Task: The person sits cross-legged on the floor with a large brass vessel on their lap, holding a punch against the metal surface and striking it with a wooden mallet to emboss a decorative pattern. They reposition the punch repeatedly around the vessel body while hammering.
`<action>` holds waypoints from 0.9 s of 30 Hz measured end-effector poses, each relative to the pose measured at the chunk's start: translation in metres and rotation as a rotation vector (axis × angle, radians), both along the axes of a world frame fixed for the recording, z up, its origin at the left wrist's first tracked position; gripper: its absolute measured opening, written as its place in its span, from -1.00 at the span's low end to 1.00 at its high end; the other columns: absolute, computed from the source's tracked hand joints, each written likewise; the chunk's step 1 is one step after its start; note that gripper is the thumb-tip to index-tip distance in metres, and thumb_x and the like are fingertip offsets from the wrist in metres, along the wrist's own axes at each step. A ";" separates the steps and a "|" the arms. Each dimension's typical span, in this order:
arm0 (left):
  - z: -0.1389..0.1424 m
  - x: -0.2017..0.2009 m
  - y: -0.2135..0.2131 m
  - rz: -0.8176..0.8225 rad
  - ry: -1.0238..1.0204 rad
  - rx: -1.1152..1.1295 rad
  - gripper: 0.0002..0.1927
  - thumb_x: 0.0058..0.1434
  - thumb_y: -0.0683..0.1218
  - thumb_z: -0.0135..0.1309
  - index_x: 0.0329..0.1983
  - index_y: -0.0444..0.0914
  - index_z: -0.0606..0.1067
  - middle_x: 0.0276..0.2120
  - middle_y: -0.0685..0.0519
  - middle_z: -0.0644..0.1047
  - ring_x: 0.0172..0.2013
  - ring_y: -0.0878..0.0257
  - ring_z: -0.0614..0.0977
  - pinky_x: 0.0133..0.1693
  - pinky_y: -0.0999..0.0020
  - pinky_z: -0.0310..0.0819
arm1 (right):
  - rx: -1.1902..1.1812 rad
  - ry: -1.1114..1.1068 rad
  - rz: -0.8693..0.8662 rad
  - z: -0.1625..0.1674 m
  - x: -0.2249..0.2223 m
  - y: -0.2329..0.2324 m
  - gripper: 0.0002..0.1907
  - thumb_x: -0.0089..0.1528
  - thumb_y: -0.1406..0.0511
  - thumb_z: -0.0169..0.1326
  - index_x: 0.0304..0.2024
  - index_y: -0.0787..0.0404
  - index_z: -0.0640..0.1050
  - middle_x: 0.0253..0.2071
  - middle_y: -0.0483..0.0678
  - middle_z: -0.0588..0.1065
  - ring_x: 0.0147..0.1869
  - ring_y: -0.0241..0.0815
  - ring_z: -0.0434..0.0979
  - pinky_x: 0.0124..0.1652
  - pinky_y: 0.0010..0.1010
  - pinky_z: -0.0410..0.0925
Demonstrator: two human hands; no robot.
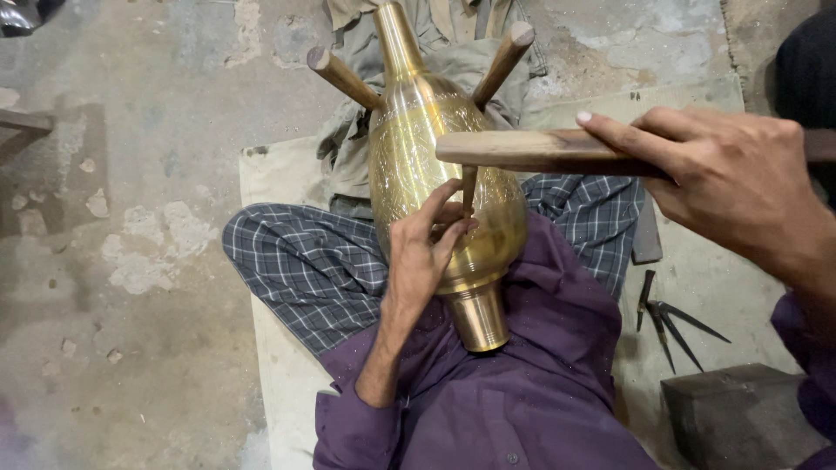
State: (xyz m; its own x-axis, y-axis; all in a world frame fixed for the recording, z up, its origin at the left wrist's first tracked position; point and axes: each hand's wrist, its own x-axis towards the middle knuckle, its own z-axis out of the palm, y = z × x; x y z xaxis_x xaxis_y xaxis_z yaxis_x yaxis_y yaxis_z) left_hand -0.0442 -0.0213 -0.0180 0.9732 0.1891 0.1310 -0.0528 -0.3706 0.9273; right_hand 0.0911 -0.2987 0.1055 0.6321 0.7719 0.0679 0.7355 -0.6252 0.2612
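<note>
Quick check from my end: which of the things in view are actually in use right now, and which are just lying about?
In use: brass vase across the lap; small chisel pinched in the left hand; wooden mallet raised in the right hand; wooden pegs propping the vase.

Lying about: metal dividers; dark block.

Worn concrete floor (pixel 131 348) with pale mat (pixel 279 374), dark block (pixel 740 413), metal dividers (pixel 670 322).

Soft, even daylight; glare streaks the brass vessel (pixel 440 183); edges bend slightly, and the right hand (pixel 723 183) looks soft.
</note>
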 end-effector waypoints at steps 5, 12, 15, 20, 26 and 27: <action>-0.005 -0.002 -0.007 0.073 -0.035 -0.011 -0.49 0.27 -0.27 0.21 0.29 -0.22 0.43 -0.16 -0.07 0.71 -0.15 0.17 0.79 -0.12 0.33 0.77 | 0.204 0.113 0.033 0.007 0.000 0.012 -0.24 0.20 0.23 0.15 0.47 -0.15 0.29 -0.01 -0.12 0.60 -0.23 -0.22 0.61 -0.29 -0.42 0.48; -0.006 -0.011 -0.016 0.180 -0.098 -0.004 -0.47 0.22 -0.27 0.24 0.27 -0.26 0.43 -0.19 -0.07 0.71 -0.20 0.19 0.79 -0.16 0.35 0.74 | -0.061 0.176 -0.025 0.010 0.006 0.024 -0.33 0.35 0.12 0.07 0.52 -0.28 0.26 -0.12 -0.25 0.61 -0.44 -0.31 0.57 -0.50 -0.48 0.44; -0.005 -0.013 -0.017 0.202 -0.081 -0.017 -0.48 0.24 -0.28 0.22 0.27 -0.27 0.43 -0.18 -0.07 0.71 -0.18 0.20 0.80 -0.15 0.35 0.75 | -0.041 -0.007 0.084 0.014 0.004 0.025 -0.39 0.36 0.16 0.07 0.47 -0.32 0.30 -0.14 -0.29 0.61 -0.40 -0.34 0.58 -0.43 -0.51 0.46; -0.005 -0.016 -0.024 0.266 -0.107 -0.047 -0.47 0.22 -0.25 0.28 0.26 -0.29 0.43 -0.18 -0.09 0.71 -0.18 0.19 0.79 -0.16 0.32 0.74 | 0.086 0.067 0.097 0.022 0.000 0.032 -0.29 0.25 0.22 0.04 0.49 -0.15 0.33 -0.12 -0.20 0.60 -0.34 -0.32 0.59 -0.33 -0.51 0.49; -0.007 -0.020 -0.030 0.283 -0.074 -0.175 -0.46 0.27 -0.24 0.24 0.30 -0.27 0.38 -0.13 -0.08 0.69 -0.13 0.19 0.77 -0.14 0.32 0.79 | -0.063 0.024 0.074 0.025 0.003 0.041 -0.43 0.38 0.15 0.00 0.48 -0.21 0.38 -0.14 -0.22 0.63 -0.39 -0.37 0.57 -0.46 -0.52 0.46; -0.008 -0.021 -0.031 0.301 -0.075 -0.141 -0.46 0.27 -0.24 0.24 0.30 -0.28 0.38 -0.13 -0.08 0.70 -0.13 0.17 0.78 -0.14 0.31 0.79 | -0.090 0.059 0.084 0.026 0.003 0.042 -0.43 0.38 0.17 -0.01 0.47 -0.25 0.38 -0.13 -0.24 0.63 -0.37 -0.38 0.58 -0.47 -0.53 0.46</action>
State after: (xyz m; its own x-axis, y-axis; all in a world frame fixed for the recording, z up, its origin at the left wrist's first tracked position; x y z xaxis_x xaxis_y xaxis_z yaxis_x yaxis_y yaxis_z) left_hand -0.0650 -0.0522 -0.0262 0.8596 0.4876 0.1526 -0.0309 -0.2485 0.9681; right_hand 0.0938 -0.2571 0.1317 0.5659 0.8235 -0.0392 0.7999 -0.5370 0.2681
